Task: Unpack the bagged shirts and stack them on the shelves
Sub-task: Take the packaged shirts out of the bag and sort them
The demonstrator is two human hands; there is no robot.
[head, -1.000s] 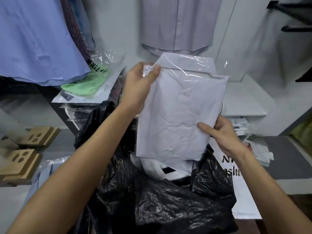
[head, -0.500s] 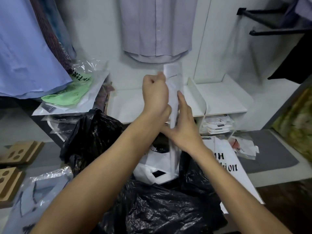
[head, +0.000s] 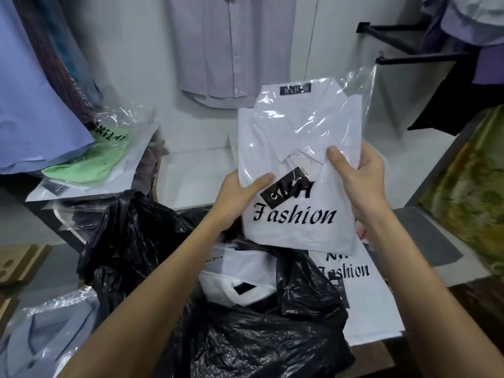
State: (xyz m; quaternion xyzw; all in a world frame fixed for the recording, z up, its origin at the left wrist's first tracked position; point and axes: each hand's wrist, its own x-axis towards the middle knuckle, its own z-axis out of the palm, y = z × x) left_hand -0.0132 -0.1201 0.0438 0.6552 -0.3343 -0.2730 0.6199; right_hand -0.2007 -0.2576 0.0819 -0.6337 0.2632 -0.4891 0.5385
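Bagged white shirt (head: pixel 297 170) held upright above an open black sack (head: pixel 245 347), left hand (head: pixel 240 197) gripping its lower left edge, right hand (head: pixel 362 173) gripping its right edge, fingers curled behind, thumbs in front, white shelf (head: pixel 191 173) behind, another bagged shirt (head: pixel 237 276) in the sack

A pale lilac button-up shirt (head: pixel 231 50) hangs on the white wall. Left of it hangs a light blue shirt (head: pixel 35 105) beside a dark striped garment (head: pixel 54 64). Right of it, black metal wall rails (head: pixel 403 45) jut out, with a green-gold patterned cloth (head: pixel 469 186) lower down.
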